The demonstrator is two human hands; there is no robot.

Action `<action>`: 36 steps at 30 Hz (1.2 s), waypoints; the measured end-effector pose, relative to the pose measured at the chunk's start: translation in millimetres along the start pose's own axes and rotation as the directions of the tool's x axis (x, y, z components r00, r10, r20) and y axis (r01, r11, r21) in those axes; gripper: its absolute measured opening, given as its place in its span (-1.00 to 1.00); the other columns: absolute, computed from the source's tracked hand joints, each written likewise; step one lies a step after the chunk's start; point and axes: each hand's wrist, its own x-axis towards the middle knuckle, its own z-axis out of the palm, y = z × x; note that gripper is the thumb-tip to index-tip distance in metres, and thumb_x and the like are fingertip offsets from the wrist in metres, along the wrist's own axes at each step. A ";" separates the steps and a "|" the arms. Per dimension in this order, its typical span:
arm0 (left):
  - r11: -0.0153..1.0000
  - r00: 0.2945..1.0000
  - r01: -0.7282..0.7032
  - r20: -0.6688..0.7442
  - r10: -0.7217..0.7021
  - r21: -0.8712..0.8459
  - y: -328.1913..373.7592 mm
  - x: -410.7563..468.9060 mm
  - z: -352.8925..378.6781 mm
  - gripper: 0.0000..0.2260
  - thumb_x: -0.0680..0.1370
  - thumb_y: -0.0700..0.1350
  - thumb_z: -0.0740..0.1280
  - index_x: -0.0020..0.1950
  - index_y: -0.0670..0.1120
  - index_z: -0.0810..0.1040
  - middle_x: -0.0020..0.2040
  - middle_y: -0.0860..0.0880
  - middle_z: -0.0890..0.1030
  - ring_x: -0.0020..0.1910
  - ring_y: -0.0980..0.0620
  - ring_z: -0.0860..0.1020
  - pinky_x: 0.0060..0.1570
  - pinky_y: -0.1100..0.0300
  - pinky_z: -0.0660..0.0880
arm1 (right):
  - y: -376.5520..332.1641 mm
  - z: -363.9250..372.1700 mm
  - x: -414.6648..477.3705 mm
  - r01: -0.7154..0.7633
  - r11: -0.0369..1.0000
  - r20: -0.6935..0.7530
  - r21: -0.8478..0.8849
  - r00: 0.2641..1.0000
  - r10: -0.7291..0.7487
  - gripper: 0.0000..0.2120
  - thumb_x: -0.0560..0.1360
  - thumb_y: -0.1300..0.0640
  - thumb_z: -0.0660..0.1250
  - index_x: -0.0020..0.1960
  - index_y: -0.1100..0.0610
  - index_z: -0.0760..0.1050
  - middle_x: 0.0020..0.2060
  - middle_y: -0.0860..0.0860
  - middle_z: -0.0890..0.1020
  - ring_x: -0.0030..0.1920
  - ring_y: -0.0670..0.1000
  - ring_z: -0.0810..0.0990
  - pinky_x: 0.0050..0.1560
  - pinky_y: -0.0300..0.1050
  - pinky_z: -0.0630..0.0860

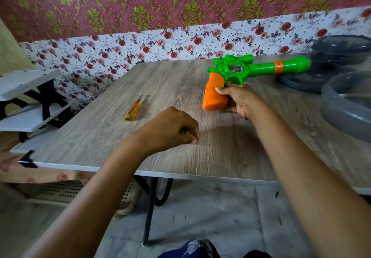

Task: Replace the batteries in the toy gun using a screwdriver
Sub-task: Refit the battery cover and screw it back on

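Note:
A green toy gun [259,68] with an orange grip lies on the wooden table [100,137], its barrel pointing right. My right hand [241,101] grips the orange handle from the right side, thumb on its face. My left hand [172,127] rests on the table in the middle with its fingers curled into a loose fist, holding nothing that I can see. A yellow-handled screwdriver [134,109] lies on the table to the left of my left hand, apart from it.
Grey plastic bowls [345,105] and a lidded grey container [339,50] stand at the table's right end, close to the gun's muzzle. A white shelf unit [26,81] stands left of the table. The floral wall runs behind.

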 end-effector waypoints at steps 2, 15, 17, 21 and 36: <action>0.992 1.000 -0.010 0.013 0.008 0.123 6.1 1.8 -1.4 -0.92 0.50 -0.13 0.38 -0.08 -0.05 0.67 -0.22 0.12 0.57 -0.20 0.19 0.52 -0.12 0.25 0.47 | -0.7 0.2 -1.8 0.001 1.000 0.004 -0.002 1.000 -0.001 -0.59 0.43 0.21 0.39 0.26 0.16 0.41 0.23 0.16 0.52 0.15 0.16 0.52 -0.20 -0.02 0.48; 0.984 0.986 -0.047 -0.163 0.018 -0.173 -0.7 30.8 -4.4 -0.93 0.46 -0.23 0.40 -0.18 -0.07 0.60 -0.26 0.07 0.61 -0.25 0.19 0.55 -0.23 0.42 0.46 | -1.0 2.5 -4.1 0.007 0.999 -0.006 -0.038 1.000 -0.008 -0.66 0.41 0.22 0.41 0.17 0.17 0.47 0.09 0.18 0.56 -0.02 0.12 0.52 -0.20 -0.04 0.48; 0.895 0.938 -0.015 -0.316 -0.141 -0.446 -12.3 43.3 -2.3 -0.91 0.49 -0.25 0.38 -0.16 -0.07 0.59 -0.24 0.03 0.61 -0.26 0.18 0.56 -0.20 0.36 0.51 | -1.2 3.0 -2.3 0.016 0.999 -0.022 -0.031 1.000 -0.017 -0.73 0.39 0.22 0.42 0.07 0.11 0.48 -0.01 0.15 0.57 -0.08 0.10 0.53 -0.24 -0.11 0.46; 0.624 0.855 -0.074 -0.372 -0.362 -0.778 -24.2 72.7 0.7 -0.87 0.53 -0.29 0.33 -0.18 -0.10 0.57 -0.27 -0.04 0.57 -0.30 0.17 0.55 -0.20 0.30 0.56 | 0.8 3.2 -0.3 0.033 0.998 -0.007 -0.054 0.999 -0.033 -0.78 0.40 0.21 0.42 0.04 0.09 0.51 -0.16 0.06 0.57 -0.23 -0.01 0.52 -0.33 -0.17 0.46; 0.632 0.899 -0.045 -0.307 -0.312 -0.774 -34.6 84.4 0.2 -0.87 0.52 -0.30 0.32 -0.15 -0.10 0.60 -0.17 -0.05 0.62 -0.18 0.13 0.62 -0.09 0.23 0.61 | -4.0 1.5 3.5 0.027 0.999 0.048 -0.033 0.999 -0.026 -0.64 0.36 0.14 0.45 0.13 0.14 0.51 0.03 0.10 0.61 0.07 0.11 0.56 -0.10 -0.09 0.50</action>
